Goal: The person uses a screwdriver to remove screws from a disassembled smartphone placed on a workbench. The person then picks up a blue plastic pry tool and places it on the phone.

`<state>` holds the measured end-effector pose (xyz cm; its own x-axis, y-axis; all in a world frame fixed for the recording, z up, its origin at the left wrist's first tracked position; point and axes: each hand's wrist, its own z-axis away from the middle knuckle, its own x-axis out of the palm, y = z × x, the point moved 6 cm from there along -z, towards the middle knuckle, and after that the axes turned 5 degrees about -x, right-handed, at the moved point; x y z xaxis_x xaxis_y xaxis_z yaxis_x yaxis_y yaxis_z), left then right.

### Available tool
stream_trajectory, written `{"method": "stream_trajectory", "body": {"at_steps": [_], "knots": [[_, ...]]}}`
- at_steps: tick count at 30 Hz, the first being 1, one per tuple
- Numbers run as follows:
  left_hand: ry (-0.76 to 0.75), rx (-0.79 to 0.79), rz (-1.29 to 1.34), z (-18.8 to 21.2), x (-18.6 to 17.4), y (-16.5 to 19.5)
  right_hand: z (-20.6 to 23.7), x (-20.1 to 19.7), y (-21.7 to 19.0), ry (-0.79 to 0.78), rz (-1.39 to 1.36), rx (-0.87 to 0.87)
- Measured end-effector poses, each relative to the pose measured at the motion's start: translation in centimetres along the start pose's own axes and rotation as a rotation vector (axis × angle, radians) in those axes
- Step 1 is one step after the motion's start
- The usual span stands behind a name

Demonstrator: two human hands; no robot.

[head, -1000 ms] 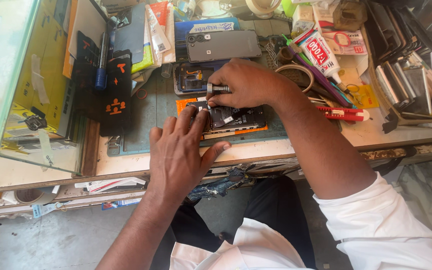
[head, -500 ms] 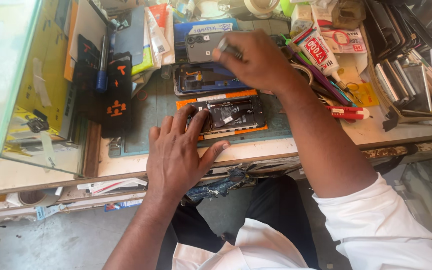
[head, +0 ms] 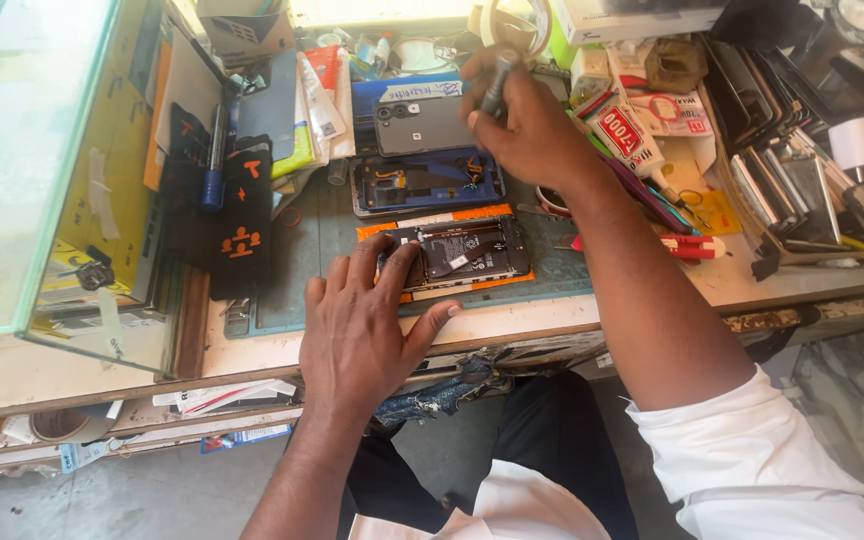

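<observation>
Lifting the Tool Away from the Opened Phone

Rising from the opened phone (head: 462, 252), where it worked a second ago, the right hand (head: 527, 125) now sits high over the back of the counter (head: 652, 290), fingers pinched around a slim dark tool (head: 497, 85); contact with the phone's insides has paused. The left hand (head: 362, 330) stays spread flat, fingertips pressing the phone's near end onto the green mat (head: 562, 262). A second open phone frame (head: 427, 183) lies just behind. The tool's tip is hidden by the fist, and the small parts inside the phone are too fine to identify.
</observation>
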<state>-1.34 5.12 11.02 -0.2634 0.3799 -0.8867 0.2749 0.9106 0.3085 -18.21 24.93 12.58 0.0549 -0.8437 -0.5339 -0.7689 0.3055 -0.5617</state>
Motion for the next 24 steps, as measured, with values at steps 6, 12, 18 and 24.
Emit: {"method": "stream_trajectory", "body": {"at_steps": [6,12,18,24], "knots": [[0.008,0.011,0.007,0.1,0.1,-0.3,-0.2,0.7,-1.7,-0.282,0.185,0.284],[0.034,0.025,0.008,0.2,-0.1,-0.4,-0.2,1.5,-2.3,-0.357,0.22,0.293],[-0.032,-0.011,0.012,0.1,0.2,-0.5,-0.4,2.3,-3.0,-0.3,0.01,0.096],[0.008,0.011,0.009,0.2,-0.1,-0.4,-0.3,1.7,-2.3,-0.269,0.111,0.201]]}}
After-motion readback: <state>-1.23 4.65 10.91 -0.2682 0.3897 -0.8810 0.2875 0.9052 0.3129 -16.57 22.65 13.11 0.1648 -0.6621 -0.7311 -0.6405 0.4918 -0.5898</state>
